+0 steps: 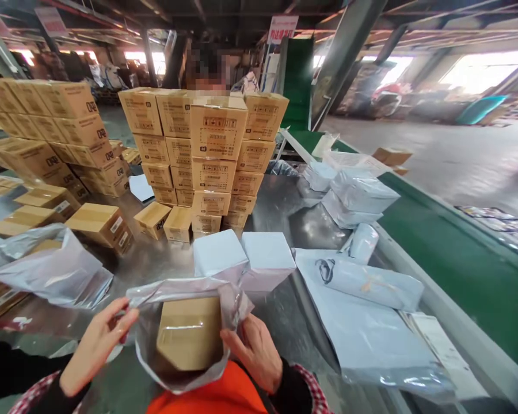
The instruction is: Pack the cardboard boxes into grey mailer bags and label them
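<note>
A cardboard box (190,333) sits partly inside the mouth of a silvery-white plastic mailer bag (149,345), its upper part showing through the opening. My left hand (99,345) pinches the bag's left edge at the mouth. My right hand (252,351) holds the right side of the mouth, with its fingers over the plastic next to the box. Just ahead on the steel table (280,310) stand two white bagged parcels (242,259). The lower end of the box is hidden by the bag.
A tall stack of cardboard boxes (218,155) rises ahead, with a person (207,75) behind it. More boxes (60,138) stand at left. Loose mailer bags (362,328) lie at right, beside a green conveyor belt (449,253) along the table's edge.
</note>
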`<action>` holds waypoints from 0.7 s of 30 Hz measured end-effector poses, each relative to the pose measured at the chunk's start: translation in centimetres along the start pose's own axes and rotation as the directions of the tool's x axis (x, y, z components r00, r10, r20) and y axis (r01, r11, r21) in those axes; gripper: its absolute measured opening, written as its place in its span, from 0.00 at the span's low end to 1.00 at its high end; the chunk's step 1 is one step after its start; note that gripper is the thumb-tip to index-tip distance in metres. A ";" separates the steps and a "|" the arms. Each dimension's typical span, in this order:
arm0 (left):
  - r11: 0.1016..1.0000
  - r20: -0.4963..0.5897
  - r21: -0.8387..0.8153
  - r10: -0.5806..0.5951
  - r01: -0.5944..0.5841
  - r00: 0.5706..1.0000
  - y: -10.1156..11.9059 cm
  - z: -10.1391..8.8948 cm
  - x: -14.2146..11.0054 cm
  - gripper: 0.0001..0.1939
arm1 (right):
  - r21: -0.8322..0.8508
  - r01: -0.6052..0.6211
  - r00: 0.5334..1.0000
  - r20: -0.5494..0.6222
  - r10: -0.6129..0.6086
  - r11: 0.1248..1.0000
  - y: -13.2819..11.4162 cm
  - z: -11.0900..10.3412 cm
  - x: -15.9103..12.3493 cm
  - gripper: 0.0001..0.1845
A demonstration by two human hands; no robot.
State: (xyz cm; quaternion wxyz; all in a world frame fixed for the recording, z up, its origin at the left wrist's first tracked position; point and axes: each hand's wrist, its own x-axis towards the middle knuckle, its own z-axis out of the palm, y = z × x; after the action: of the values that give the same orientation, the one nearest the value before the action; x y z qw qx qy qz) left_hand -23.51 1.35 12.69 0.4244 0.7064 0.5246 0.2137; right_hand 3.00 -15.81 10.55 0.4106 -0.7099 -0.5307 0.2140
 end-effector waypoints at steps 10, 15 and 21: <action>0.915 0.084 -0.031 0.403 -0.402 0.911 4.6 3.1 0.8 0.20 | -0.061 -0.101 0.975 -0.207 0.086 0.993 2.7 -8.7 -1.6 0.12; 0.915 0.292 -0.311 0.348 -0.256 0.891 5.2 8.3 5.4 0.25 | 0.032 -0.186 0.975 -0.119 0.188 0.982 6.3 -12.8 -1.4 0.09; 0.928 0.468 -0.363 0.260 -0.085 0.845 3.0 7.4 5.9 0.40 | 0.270 -0.326 0.943 0.160 0.291 0.906 8.0 -14.3 -2.3 0.47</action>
State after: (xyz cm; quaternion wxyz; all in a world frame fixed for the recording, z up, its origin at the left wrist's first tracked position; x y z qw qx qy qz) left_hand -14.22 3.75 10.23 0.6376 0.7017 0.2846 0.1420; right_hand 17.44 -23.83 11.94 0.4404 -0.7027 -0.3971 0.3932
